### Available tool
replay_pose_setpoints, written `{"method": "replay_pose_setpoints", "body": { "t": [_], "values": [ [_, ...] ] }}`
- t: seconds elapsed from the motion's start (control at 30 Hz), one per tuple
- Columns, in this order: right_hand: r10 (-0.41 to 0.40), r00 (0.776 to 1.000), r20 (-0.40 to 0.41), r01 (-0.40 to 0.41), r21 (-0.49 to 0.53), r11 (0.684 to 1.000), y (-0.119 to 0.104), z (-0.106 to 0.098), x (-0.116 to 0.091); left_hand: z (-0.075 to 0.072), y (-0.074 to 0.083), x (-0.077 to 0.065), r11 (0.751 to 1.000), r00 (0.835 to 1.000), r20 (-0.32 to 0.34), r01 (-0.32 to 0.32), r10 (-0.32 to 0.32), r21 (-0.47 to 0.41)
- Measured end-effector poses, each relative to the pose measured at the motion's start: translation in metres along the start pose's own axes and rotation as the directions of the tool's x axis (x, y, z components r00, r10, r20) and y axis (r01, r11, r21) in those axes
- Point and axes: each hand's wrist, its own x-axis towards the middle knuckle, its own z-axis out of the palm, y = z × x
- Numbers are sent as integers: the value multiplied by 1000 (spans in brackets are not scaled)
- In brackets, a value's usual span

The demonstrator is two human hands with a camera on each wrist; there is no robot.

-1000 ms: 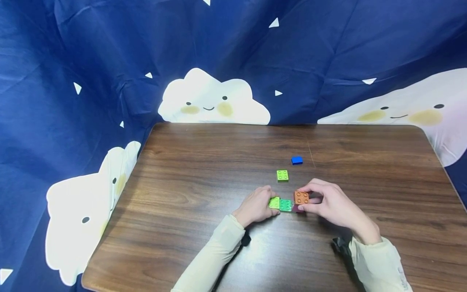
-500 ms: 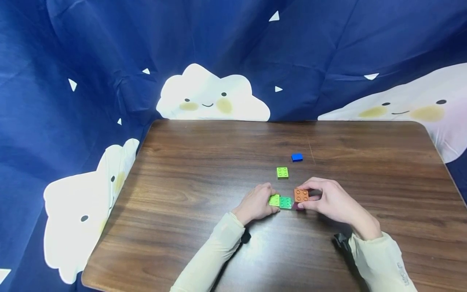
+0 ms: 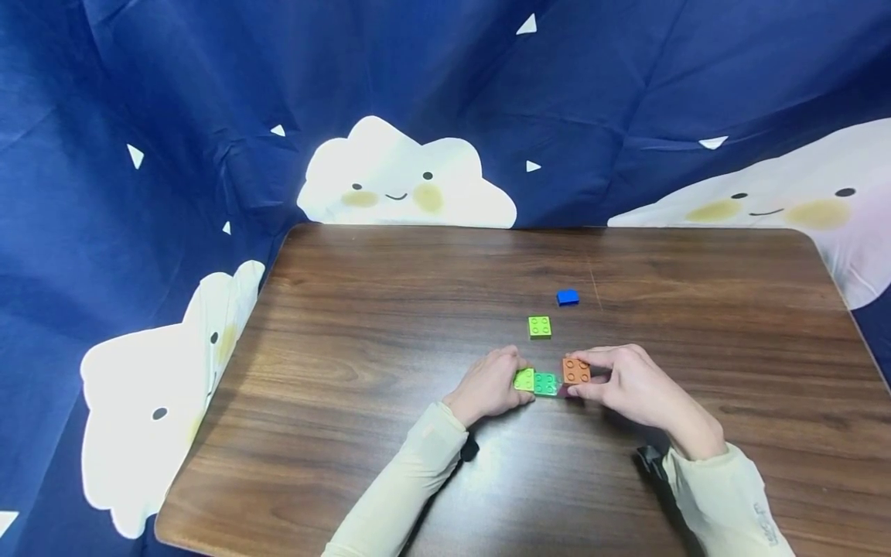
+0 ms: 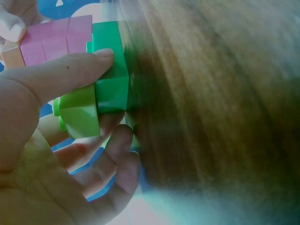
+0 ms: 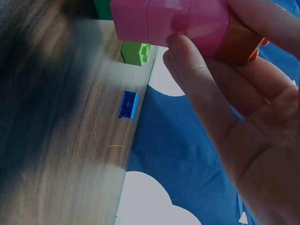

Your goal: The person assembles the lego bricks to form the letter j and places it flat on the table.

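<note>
My left hand (image 3: 489,388) grips the left end of a joined brick build, thumb on one side and fingers on the other. In the left wrist view, a lime brick (image 4: 80,111) and a longer green brick (image 4: 112,89) lie between thumb and fingers. A pink column of bricks (image 4: 58,38) rises from the green brick's other end. An orange brick (image 3: 576,370) caps that column, studs up. My right hand (image 3: 636,387) pinches the column near its top, with fingertips on the pink (image 5: 166,21) and orange bricks. In the head view the orange brick hides most of the column.
Beyond the build, a loose lime brick (image 3: 539,327) lies studs up on the wooden table (image 3: 362,325). A small blue brick (image 3: 567,297) lies farther back, its hollow side showing in the right wrist view. Behind the table hangs a blue cloth (image 3: 557,93) with white clouds.
Table and bricks sit slightly higher in the head view now. Both hands keep their hold, and the build looks the same.
</note>
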Motion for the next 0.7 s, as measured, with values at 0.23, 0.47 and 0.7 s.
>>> {"method": "replay_pose_setpoints", "body": {
  "t": [0.23, 0.47, 0.7],
  "values": [
    [69, 996, 50, -71, 42, 997, 1, -2, 2, 0, -1, 0, 1000, 1000, -7, -11, 11, -7],
    [74, 994, 78, -74, -4, 997, 1, -3, 6, 0, 0, 0, 1000, 1000, -6, -3, 3, -10],
    [77, 994, 73, -78, 6, 997, 4, 1, 4, 0, 1, 1, 1000, 1000, -2, 4, -4, -15]
  ]
}}
